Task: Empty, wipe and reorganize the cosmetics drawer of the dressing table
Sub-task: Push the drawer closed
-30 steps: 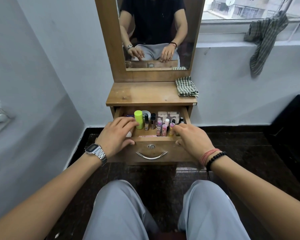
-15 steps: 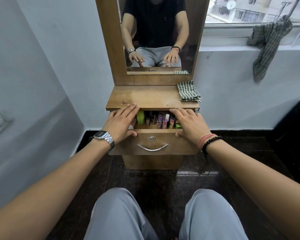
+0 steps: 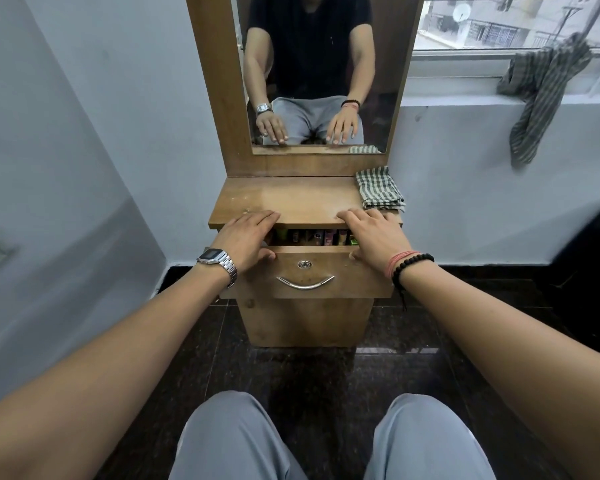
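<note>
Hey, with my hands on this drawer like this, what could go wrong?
1. Fingers of the left hand and right hand lie over the tabletop edge; pushing the drawer in could pinch them.
2. The upright cosmetics may topple if it jolts.

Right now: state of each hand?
Left hand: open, fingers straight over the wooden drawer front, thumb on its face.
Right hand: open, fingers straight at the dressing table top edge, holding nothing.

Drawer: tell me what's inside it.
Through the narrow gap of the drawer, only the tops of upright cosmetics show. The tabletop and both hands cover the rest.
</note>
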